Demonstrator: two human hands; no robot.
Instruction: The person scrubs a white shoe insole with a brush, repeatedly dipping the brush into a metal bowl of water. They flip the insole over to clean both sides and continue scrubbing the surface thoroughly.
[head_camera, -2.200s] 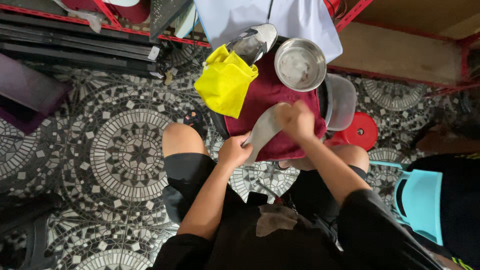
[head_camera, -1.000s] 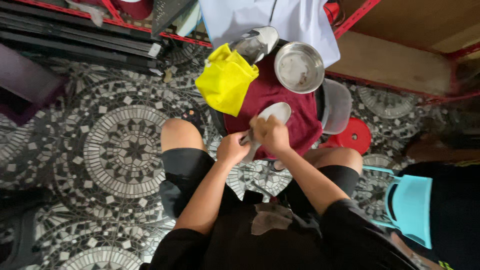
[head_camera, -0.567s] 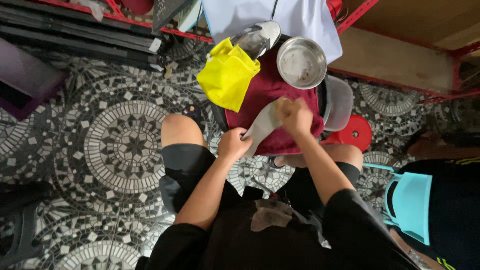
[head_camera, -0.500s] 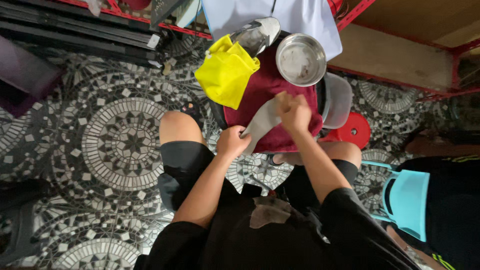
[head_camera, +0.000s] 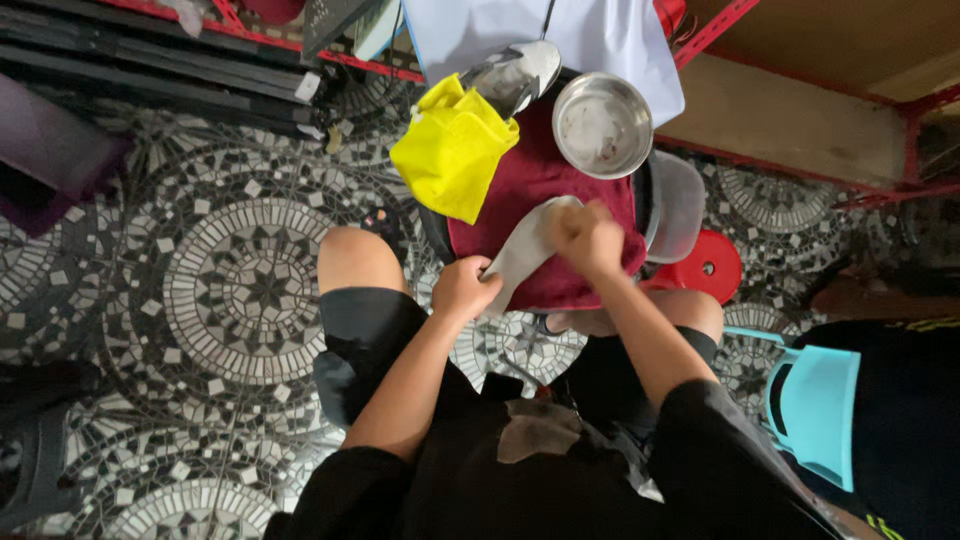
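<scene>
I sit over a low stand covered with a dark red cloth. My left hand grips the near end of a pale grey shoe sole, which slants up toward my right hand. That hand is closed over the sole's far end, pressing on it; whatever it may hold is hidden. A yellow cloth lies at the left of the red cloth. A round steel bowl stands at its far right.
A grey shoe lies beyond the yellow cloth, beside a white sheet. A grey lid and a red stool stand to the right. A turquoise plastic chair is at lower right. The floor has patterned tiles.
My right hand has slid back and forth along the sole, ending near its far end. My left hand has kept hold of the near end.
</scene>
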